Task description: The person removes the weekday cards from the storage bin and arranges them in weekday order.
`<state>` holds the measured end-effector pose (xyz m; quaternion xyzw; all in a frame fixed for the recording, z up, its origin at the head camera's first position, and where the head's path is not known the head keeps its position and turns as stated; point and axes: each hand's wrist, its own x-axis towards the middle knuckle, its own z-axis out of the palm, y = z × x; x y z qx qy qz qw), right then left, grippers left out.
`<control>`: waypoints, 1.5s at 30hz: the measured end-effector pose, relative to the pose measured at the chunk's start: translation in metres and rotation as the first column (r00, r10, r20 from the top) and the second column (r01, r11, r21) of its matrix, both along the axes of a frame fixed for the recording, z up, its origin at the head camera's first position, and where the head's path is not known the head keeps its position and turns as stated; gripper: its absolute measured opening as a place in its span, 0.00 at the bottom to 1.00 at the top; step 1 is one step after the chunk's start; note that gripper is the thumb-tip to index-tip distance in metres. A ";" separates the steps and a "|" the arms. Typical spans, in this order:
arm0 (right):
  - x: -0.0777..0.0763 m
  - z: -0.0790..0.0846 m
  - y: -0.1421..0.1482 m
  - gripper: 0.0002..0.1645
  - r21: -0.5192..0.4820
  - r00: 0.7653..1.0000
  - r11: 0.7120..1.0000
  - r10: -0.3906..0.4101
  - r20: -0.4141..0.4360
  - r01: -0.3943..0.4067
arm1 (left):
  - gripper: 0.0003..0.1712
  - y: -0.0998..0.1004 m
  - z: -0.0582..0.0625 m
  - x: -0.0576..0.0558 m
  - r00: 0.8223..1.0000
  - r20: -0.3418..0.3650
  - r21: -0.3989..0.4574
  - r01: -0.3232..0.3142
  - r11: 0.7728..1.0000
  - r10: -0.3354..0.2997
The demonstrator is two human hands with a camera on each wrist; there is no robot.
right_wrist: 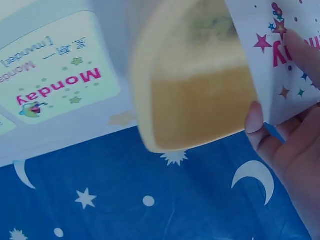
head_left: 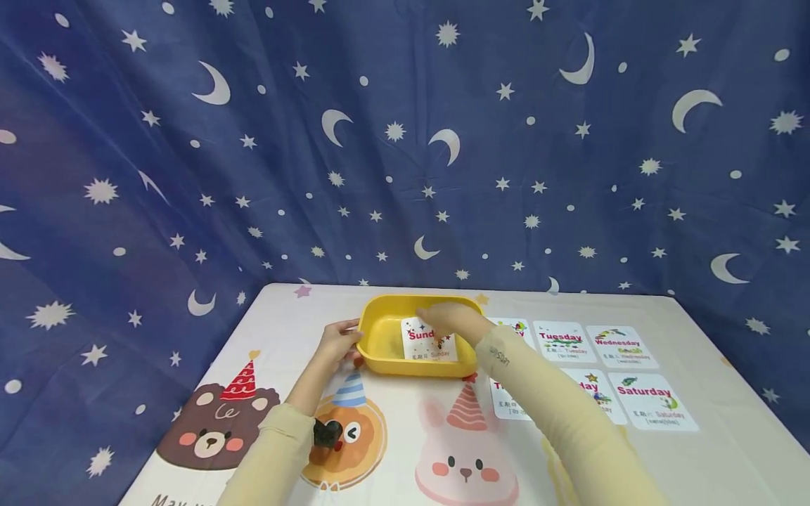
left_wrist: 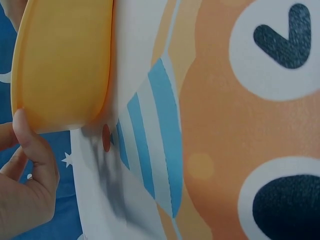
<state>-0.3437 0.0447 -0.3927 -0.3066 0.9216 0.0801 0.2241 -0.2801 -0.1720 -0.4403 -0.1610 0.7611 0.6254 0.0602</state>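
Observation:
A yellow plastic tray [head_left: 380, 368] stands near the back of the table. My left hand [head_left: 338, 342] pinches its left rim between thumb and fingers, as the thumb on the yellow wall in the left wrist view confirms. Over the tray's right half is my right hand [head_left: 451, 320], holding a white Sunday flashcard [head_left: 420, 348] by its edge. In the right wrist view, the thumb lies on the printed face of the card [right_wrist: 265, 65] and the fingers are behind it. Whether the card touches the tray floor cannot be told.
Right of the tray lie several day flashcards in two rows, among them Tuesday [head_left: 560, 341], Wednesday [head_left: 622, 346] and Saturday [head_left: 653, 400]. The right forearm partly covers some of them. A white tablecloth [head_left: 392, 436] carries cartoon animals; a starry blue curtain [head_left: 405, 176] hangs behind.

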 end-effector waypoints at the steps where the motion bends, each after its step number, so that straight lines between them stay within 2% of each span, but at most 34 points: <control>1: 0.001 0.001 0.001 0.41 -0.011 1.000 1.000 0.011 0.000 -0.011 | 0.25 0.000 0.000 0.000 1.000 -0.001 0.002 0.001 1.000 -0.001; 4: 0.004 0.003 0.006 0.39 -0.058 1.000 0.998 0.018 0.011 -0.018 | 0.24 -0.001 0.000 0.000 1.000 -0.006 0.009 0.005 1.000 -0.005; 9: 0.010 0.008 0.015 0.34 -0.180 0.999 0.983 -0.013 0.053 0.022 | 0.25 0.000 -0.001 0.000 1.000 -0.003 0.009 0.014 1.000 -0.014; 13: 0.013 0.013 0.022 0.30 -0.249 0.999 0.968 0.025 0.040 -0.014 | 0.25 0.000 -0.001 -0.001 1.000 0.001 0.010 0.005 1.000 -0.005; 17: 0.016 0.017 0.030 0.26 -0.323 0.997 0.943 0.071 -0.039 -0.080 | 0.25 0.001 0.000 -0.001 1.000 -0.001 0.011 0.008 1.000 -0.008; 22: 0.024 0.025 0.040 0.18 -0.415 0.983 0.900 0.063 -0.173 -0.131 | 0.25 0.002 -0.001 0.000 1.000 -0.001 0.018 0.016 1.000 -0.016; 25: 0.031 0.032 0.045 0.15 -0.475 0.978 0.869 0.044 -0.206 -0.139 | 0.25 0.001 -0.001 0.001 1.000 0.001 0.017 0.008 1.000 -0.008; 28: 0.039 0.039 0.049 0.14 -0.544 0.980 0.833 -0.006 -0.197 -0.104 | 0.25 0.000 -0.001 0.001 1.000 -0.001 0.012 0.005 1.000 -0.005; 31: 0.045 0.044 0.055 0.12 -0.625 0.984 0.780 -0.079 -0.157 -0.037 | 0.25 -0.001 0.001 0.000 1.000 -0.002 0.009 0.006 1.000 -0.006; 36: 0.052 0.045 0.067 0.06 -0.761 0.987 0.643 -0.157 -0.023 0.084 | 0.25 -0.002 0.001 -0.002 1.000 -0.003 0.016 0.009 1.000 -0.009; 38: 0.056 0.044 0.072 0.05 -0.790 0.985 0.597 -0.167 0.043 0.136 | 0.25 -0.003 0.000 -0.002 1.000 -0.003 0.017 0.011 1.000 -0.011; 45: 0.072 0.028 0.091 0.12 -0.820 0.968 0.522 -0.198 0.151 0.235 | 0.25 -0.004 -0.001 -0.004 1.000 0.017 -0.006 0.015 1.000 -0.015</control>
